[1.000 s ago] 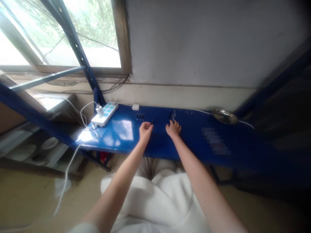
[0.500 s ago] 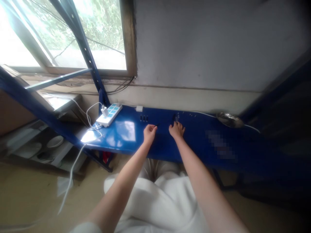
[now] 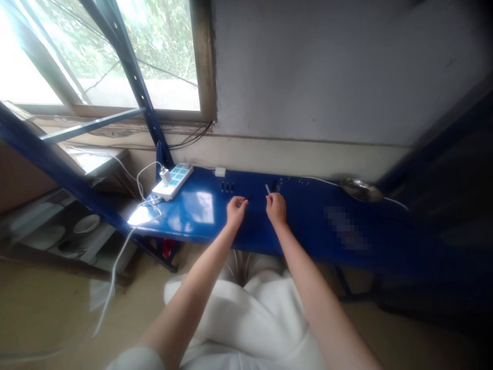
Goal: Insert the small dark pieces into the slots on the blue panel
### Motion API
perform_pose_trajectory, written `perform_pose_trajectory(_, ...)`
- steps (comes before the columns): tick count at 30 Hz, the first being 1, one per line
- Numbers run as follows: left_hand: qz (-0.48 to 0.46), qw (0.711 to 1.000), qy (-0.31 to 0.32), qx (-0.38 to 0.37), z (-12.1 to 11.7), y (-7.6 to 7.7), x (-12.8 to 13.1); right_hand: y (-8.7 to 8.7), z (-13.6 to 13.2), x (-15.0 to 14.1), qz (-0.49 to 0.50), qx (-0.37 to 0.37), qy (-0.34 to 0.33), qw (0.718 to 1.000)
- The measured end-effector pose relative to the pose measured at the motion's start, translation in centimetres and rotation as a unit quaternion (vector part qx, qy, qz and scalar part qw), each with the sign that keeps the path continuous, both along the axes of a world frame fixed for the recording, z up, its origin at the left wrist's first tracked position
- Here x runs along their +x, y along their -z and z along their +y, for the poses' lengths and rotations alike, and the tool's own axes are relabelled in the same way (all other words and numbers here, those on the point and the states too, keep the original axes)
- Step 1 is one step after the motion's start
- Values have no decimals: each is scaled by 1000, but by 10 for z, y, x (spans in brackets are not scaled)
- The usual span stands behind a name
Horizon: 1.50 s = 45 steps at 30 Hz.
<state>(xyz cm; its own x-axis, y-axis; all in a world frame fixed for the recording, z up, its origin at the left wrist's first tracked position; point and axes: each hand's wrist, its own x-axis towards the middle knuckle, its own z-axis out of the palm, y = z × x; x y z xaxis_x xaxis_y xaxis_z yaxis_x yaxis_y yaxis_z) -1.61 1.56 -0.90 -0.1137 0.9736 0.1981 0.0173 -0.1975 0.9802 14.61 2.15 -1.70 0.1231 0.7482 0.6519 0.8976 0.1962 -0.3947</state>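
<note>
My left hand (image 3: 236, 209) pinches a small thin black piece (image 3: 249, 197), too small to name, above the blue table (image 3: 254, 231). A short pale tube (image 3: 267, 189) sticks up from the closed fingers of my right hand (image 3: 276, 208). Just behind that hand lie a small dark piece (image 3: 275, 185) and some small clear pieces (image 3: 280, 183). Farther left, several short black cylinders (image 3: 227, 187) stand in a row. A few tiny light-coloured bits (image 3: 302, 182) are spread out to the right of the clear pieces.
A white power strip (image 3: 173, 182) with a plugged-in charger lies at the table's left end. A white adapter (image 3: 220, 172) is by the back edge. At the right is a shiny metal dish (image 3: 361, 189) with a white cable. Blue metal posts (image 3: 144, 97) rise at the left.
My right hand has come away from the small clear pieces, slightly left and nearer to me, and now holds the pale tube. My left hand keeps its pinch almost in place.
</note>
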Motion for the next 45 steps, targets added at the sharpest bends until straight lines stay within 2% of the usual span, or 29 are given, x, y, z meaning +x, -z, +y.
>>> perform_pose_trajectory(3, -5, 1000, 2, -1, 0, -1, 0, -2, -4, -4, -5, 27, -42, 999)
perform_pose_trajectory(9, -15, 1000, -2, 2, 1, 0, 0, -6, -9, -11, -59, 19, -117, 991)
perform_pose_trajectory(25, -19, 999, -41, -10, 4, 3, 0, -5, -12, -11, -72, 46, -142, 986)
perform_pose_trajectory(33, -25, 999, -44, 0, 6, 5, 0, -6, -13, -12, -69, 22, -139, 988)
perform_pose_trajectory(36, -12, 999, -28, 14, 5, 4, 0, -8, -14, -12, -72, 12, -136, 988)
perform_pose_trajectory(45, 8, 996, 83, 27, 0, -1, 0, -6, -12, -11, -60, 40, -140, 988)
